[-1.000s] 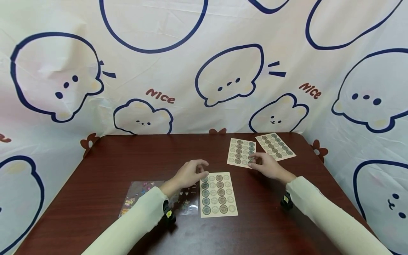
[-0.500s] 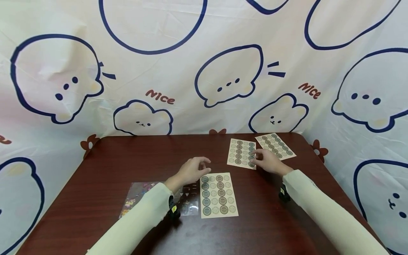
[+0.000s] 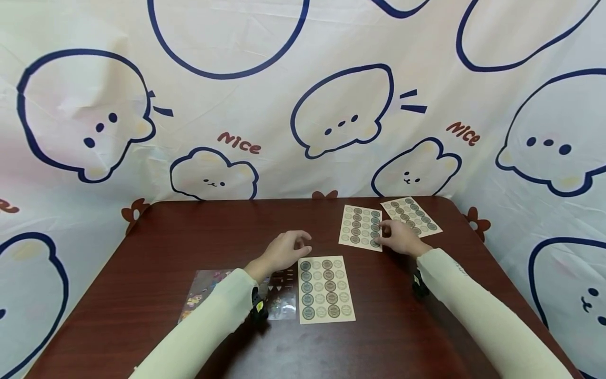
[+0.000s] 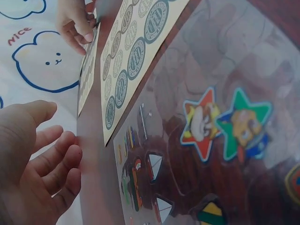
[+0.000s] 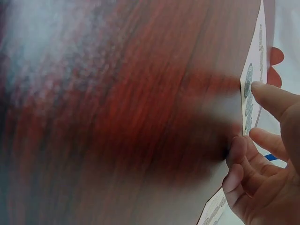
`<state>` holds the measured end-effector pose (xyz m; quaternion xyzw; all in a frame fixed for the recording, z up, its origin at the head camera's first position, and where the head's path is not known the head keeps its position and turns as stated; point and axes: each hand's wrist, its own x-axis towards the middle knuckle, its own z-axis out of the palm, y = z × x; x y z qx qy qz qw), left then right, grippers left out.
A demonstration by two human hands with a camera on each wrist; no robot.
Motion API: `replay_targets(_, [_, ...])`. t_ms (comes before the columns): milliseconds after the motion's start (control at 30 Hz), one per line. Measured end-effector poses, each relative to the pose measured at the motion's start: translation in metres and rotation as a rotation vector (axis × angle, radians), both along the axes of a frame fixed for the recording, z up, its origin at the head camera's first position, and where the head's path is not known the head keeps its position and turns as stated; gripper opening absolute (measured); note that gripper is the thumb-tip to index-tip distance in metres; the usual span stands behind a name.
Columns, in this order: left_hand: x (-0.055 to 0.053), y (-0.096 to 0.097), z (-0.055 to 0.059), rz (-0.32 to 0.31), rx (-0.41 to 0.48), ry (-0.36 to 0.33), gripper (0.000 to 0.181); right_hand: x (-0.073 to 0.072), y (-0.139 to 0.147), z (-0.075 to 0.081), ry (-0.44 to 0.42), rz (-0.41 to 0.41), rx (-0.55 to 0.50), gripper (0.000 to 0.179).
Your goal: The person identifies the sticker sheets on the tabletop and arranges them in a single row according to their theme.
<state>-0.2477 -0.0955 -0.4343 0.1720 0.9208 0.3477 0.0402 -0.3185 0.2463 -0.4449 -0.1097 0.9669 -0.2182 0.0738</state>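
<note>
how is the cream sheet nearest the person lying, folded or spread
Spread flat: the nearest cream sheet lies on the table, its rows of round prints facing up with no fold visible.

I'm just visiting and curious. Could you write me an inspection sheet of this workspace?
Surface: dark reddish-brown, wood-grained table.
Job's things: three cream sheets of printed circles (near sheet, middle sheet, far-right sheet); a clear printed sheet, partly hidden by the left sleeve in the head view.
Clutter: nothing seen.
Left hand: by the near sheet's top edge, fingers loosely bent, holding nothing.
Right hand: at the middle sheet's right edge, thumb and forefinger tips apart; whether they press it is unclear.
Cables: nothing seen.
Surroundings: cartoon-printed fabric behind and on both sides.
</note>
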Motion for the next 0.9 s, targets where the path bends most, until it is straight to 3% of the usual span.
replay_targets(400, [-0.011,-0.009,-0.004,0.007,0.016,-0.014,0.033,-0.007,-0.017,0.000,-0.007,0.023,0.015,0.051])
replay_targets(900, [-0.026,-0.012,-0.014,0.068,-0.056,-0.054,0.044,-0.015,-0.051,-0.004,-0.038,0.076,-0.014,0.049])
